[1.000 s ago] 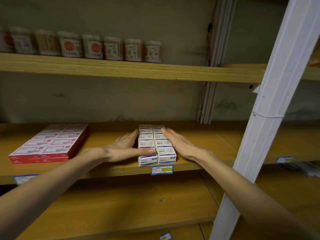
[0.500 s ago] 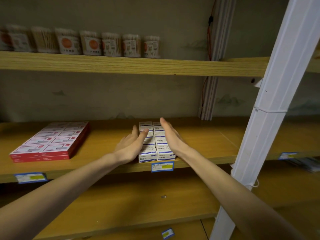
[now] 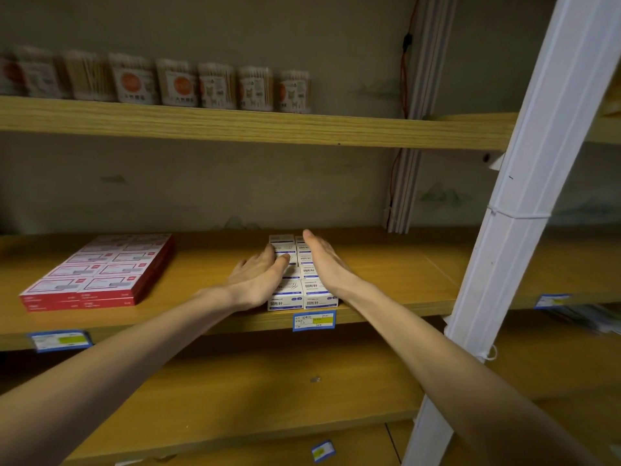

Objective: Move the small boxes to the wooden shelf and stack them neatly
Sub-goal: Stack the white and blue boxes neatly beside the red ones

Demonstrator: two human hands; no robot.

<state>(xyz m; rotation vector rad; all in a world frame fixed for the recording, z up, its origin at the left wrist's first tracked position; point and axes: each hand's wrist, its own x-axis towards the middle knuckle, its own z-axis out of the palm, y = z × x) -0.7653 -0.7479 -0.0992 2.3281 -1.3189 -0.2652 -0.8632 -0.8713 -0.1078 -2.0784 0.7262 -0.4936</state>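
Note:
Several small white and blue boxes point(image 3: 311, 287) lie in two tight rows running front to back on the middle wooden shelf point(image 3: 386, 280). My left hand point(image 3: 258, 277) lies flat against the left side of the rows, fingers straight and partly over the top. My right hand point(image 3: 322, 260) stands on edge along the right side, fingers straight and pointing to the back wall. The far boxes are partly hidden by both hands.
Flat red and white packs point(image 3: 100, 274) lie on the same shelf to the left. Round tubs of cotton swabs point(image 3: 215, 85) line the upper shelf. A white slanted post point(image 3: 524, 210) crosses on the right. Blue price tags point(image 3: 314, 320) hang on the shelf edge.
Both hands have slid further back along the sides of the box rows, closing in against them. The view has shifted slightly.

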